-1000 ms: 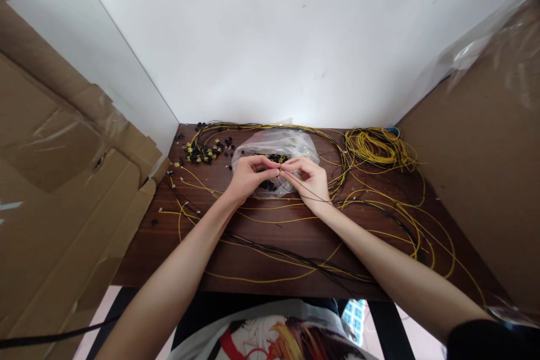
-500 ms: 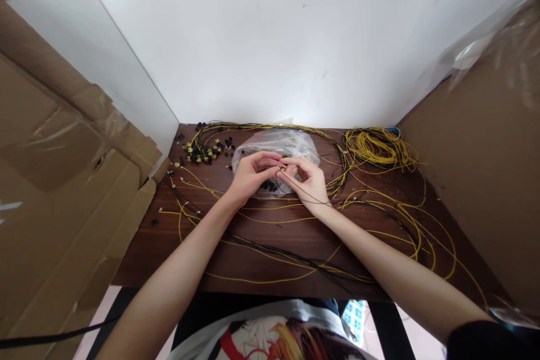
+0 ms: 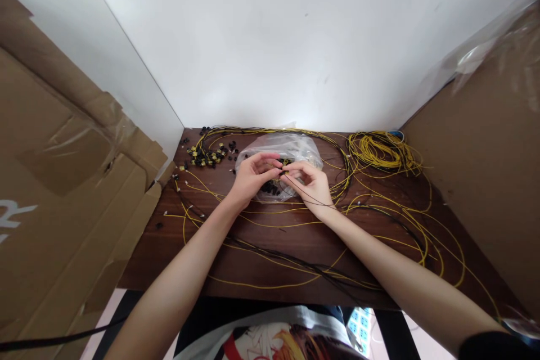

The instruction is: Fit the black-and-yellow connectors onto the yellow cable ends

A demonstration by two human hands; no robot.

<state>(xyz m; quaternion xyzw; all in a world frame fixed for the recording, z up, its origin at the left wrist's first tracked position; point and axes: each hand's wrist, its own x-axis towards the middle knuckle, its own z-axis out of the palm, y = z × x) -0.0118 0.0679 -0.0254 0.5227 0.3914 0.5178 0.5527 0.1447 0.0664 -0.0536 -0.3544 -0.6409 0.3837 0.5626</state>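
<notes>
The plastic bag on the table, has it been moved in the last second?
No. The plastic bag keeps its place beside the pile of small black and yellow parts; only the camera shifted.

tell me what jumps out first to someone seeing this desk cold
Two bare hands meet at the middle of the dark wooden table, the left hand and right hand pinching a small connector on a thin black wire over a clear plastic bag. Yellow wires coil at the far right.

Flattened cardboard [image 3: 63,191] leans left of the table [image 3: 295,236]; a yellow wire coil [image 3: 382,151] lies far right.
</notes>
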